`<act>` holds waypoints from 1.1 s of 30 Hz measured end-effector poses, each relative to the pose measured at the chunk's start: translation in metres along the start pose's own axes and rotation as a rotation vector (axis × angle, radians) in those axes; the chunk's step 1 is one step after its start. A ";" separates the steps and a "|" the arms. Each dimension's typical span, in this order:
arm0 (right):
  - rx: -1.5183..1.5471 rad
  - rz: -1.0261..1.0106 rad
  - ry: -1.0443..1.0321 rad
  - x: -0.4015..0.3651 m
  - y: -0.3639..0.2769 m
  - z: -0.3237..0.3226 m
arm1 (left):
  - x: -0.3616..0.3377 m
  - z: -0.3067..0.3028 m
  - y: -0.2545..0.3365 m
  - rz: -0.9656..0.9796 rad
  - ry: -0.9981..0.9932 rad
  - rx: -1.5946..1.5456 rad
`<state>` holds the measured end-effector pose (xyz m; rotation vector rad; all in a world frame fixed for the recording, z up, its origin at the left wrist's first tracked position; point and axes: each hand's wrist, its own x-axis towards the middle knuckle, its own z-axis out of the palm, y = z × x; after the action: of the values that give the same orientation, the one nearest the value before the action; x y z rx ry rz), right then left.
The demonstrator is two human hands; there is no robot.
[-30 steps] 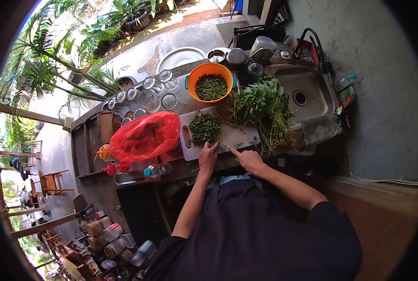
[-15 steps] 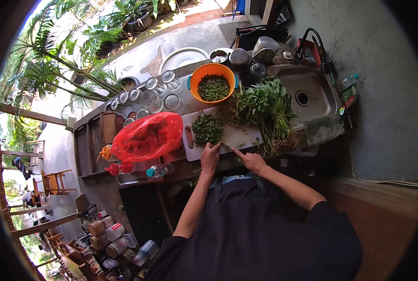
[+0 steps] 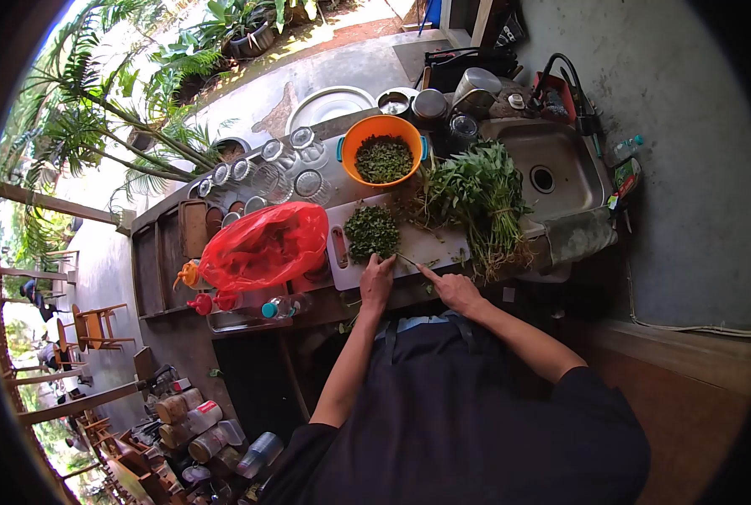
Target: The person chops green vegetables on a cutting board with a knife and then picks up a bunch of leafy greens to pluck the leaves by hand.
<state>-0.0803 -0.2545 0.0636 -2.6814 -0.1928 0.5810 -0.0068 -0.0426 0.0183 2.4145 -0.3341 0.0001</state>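
A white cutting board [image 3: 434,242] lies at the counter's near edge with a heap of chopped greens [image 3: 371,233] on its left half. My left hand [image 3: 377,282] rests at the near side of the heap, fingers drawn together; what they pinch is too small to make out. In my right hand [image 3: 457,292] is a knife [image 3: 408,260], gripped by its handle with the index finger stretched forward. Its blade points left, close to my left fingertips. A bundle of uncut leafy greens [image 3: 485,189] with roots overlaps the board's right side.
Behind the board stands an orange basin [image 3: 382,126] holding chopped greens. A red plastic bag [image 3: 266,248], bottles [image 3: 284,306] and several upturned glasses [image 3: 311,185] are to the left. A steel sink [image 3: 552,160] with a black faucet [image 3: 590,122] is at right.
The knife has shifted slightly and more of its blade shows beside my left fingertips. My left hand stays by the heap, almost unmoved.
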 end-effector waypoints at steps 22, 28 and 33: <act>-0.025 -0.082 0.062 0.021 0.003 0.026 | 0.000 -0.001 -0.003 -0.021 -0.037 0.012; -0.031 -0.104 0.091 0.013 0.013 0.029 | 0.000 -0.004 0.002 -0.028 -0.035 0.020; -0.031 -0.099 0.091 0.007 0.015 0.025 | 0.000 -0.004 0.004 -0.062 -0.053 -0.035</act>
<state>-0.0842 -0.2583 0.0343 -2.7028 -0.3097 0.4284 -0.0077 -0.0430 0.0238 2.3922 -0.2810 -0.0965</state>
